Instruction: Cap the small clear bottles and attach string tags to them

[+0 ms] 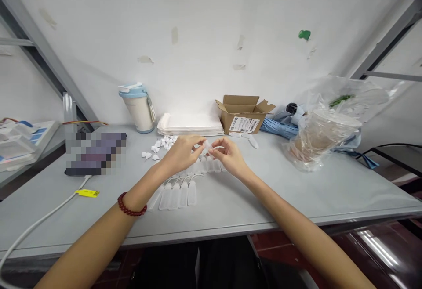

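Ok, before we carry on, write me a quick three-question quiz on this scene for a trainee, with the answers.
1. Multiple choice: which thing stands with its flaps open? a) the cup, b) the cardboard box, c) the clear bag.
2. True or false: the left hand and the right hand both have their fingertips at a small pale piece.
3. Fill in the blank: the yellow tag is on the white ____.

Key: 1. b; 2. true; 3. cable.
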The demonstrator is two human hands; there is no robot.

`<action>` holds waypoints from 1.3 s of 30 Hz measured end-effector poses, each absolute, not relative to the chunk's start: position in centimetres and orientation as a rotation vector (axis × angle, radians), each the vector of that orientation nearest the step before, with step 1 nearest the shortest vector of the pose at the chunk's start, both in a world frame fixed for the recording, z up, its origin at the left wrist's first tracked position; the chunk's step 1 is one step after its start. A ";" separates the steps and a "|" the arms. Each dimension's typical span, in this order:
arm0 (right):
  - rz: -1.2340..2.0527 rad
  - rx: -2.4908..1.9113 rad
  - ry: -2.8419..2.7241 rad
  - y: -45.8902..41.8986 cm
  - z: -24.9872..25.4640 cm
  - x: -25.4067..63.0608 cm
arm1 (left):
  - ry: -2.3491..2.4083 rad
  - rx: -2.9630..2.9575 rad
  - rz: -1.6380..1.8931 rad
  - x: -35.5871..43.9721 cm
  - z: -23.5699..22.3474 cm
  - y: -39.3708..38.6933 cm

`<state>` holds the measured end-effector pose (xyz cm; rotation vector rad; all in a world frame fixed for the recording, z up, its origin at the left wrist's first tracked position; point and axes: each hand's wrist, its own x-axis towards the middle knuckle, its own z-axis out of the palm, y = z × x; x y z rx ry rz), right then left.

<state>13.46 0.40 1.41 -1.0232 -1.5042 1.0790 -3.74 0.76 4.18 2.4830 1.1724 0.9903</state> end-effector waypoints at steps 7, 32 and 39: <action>1.071 -1.010 -1.457 0.3 1.5 13.3 | 1.241 2.619 0.953 -3.5 4.2 0.5; 1.149 -0.886 -1.414 1.0 0.8 13.5 | 1.220 2.613 1.204 -3.2 3.9 -0.2; 1.255 -0.828 -1.347 0.4 1.2 13.4 | 1.075 2.884 1.091 -3.0 3.5 -0.6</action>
